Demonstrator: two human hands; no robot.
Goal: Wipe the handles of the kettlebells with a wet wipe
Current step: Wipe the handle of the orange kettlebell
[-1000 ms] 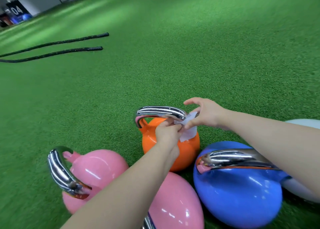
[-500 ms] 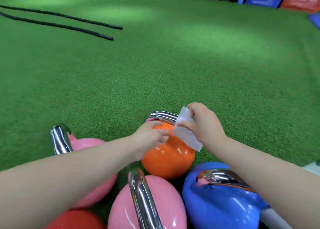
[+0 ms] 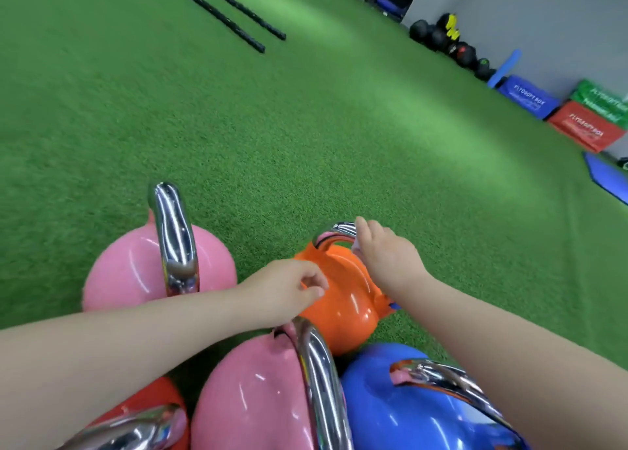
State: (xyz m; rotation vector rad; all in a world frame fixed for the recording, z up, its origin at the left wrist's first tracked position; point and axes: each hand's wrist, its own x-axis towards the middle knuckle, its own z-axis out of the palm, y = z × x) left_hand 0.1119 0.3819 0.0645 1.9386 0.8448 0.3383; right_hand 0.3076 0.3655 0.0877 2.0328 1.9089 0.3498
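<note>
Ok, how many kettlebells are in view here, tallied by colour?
Pink: 2, the far left kettlebell and the near middle one
Orange: 1
Blue: 1
Red: 1
Total: 5

I can read words only on the soft boxes by the wall, out at about two o'clock from me. The blue box (image 3: 527,97) has white letters on its top that say "PLYOSOFT BOX". The red box (image 3: 582,128) beside it has the same white words, "PLYOSOFT BOX", with a smaller line under them that is too blurry for me to read. The green box (image 3: 601,102) sits on top of the red one and has white letters too, and they look like the same words, but I cannot be sure. I see no other words or numbers anywhere.
</note>
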